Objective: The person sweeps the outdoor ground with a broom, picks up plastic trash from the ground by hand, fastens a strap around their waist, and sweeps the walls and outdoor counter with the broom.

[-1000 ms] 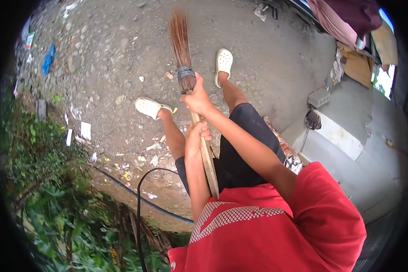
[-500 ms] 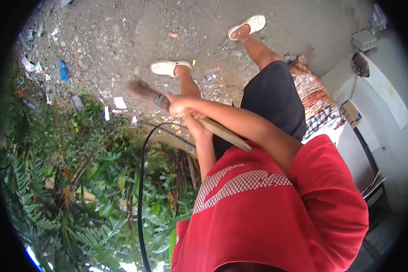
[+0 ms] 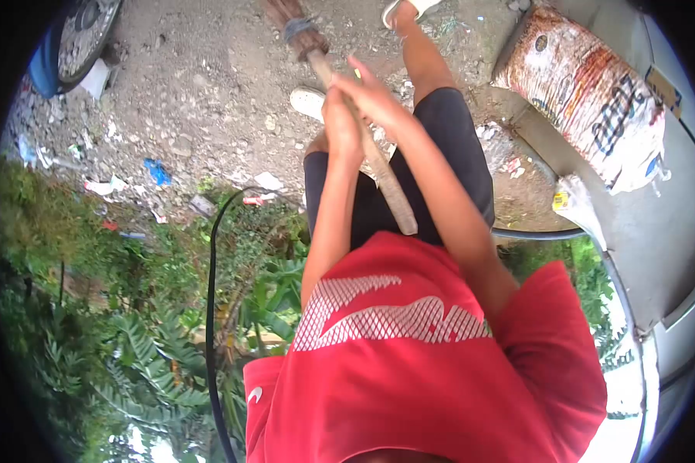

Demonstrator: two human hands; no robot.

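Observation:
A stick broom with a wooden handle point(image 3: 394, 193) slants across my lap, its butt end near my red shirt. Grey binding point(image 3: 299, 29) wraps its head, and the bristles run out of view at the top edge. Around the upper handle, my left hand point(image 3: 343, 127) is closed. Beside it, my right hand point(image 3: 369, 96) touches the handle with its fingers apart, thumb and forefinger stretched out rather than wrapped round it.
A printed sack point(image 3: 575, 92) lies at the upper right by a grey wall. Part of a wheel point(image 3: 89, 38) shows at the upper left. A black hose point(image 3: 212, 309) curves over green plants point(image 3: 147, 355). Blue scrap point(image 3: 158, 171) and litter lie on stony ground.
The view has shifted, bringing the wheel and more of the sack into sight. The broom head has swung from the left back towards the top. My right hand's fingers have loosened from the handle.

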